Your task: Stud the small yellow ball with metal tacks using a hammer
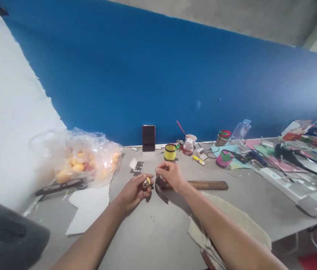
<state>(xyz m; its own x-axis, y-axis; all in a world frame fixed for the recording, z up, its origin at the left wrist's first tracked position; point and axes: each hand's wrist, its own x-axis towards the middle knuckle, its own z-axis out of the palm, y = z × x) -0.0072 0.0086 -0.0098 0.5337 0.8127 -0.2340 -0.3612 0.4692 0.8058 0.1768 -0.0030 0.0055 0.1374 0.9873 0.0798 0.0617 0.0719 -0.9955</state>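
Note:
In the head view my left hand [137,189] is turned partly palm up, its fingers curled round a small round thing [146,183], shiny silver with a yellow part. Close beside it, my right hand [171,174] has thumb and fingertips pinched together; whatever they may hold is too small to see. Under and behind my right hand lies a claw hammer [211,185], wooden handle pointing right, its dark curved head partly hidden by the hand. A small open box [138,166] of little dark metal pieces sits just beyond my left hand.
Beyond the hands stand a phone [148,138], a yellow cup [170,152] and a glue stick [198,160]. A plastic bag of yellow fruit [79,161], glasses [63,186] and white paper [91,204] lie left. Beige cloth [231,215] and a power strip [282,183] lie right.

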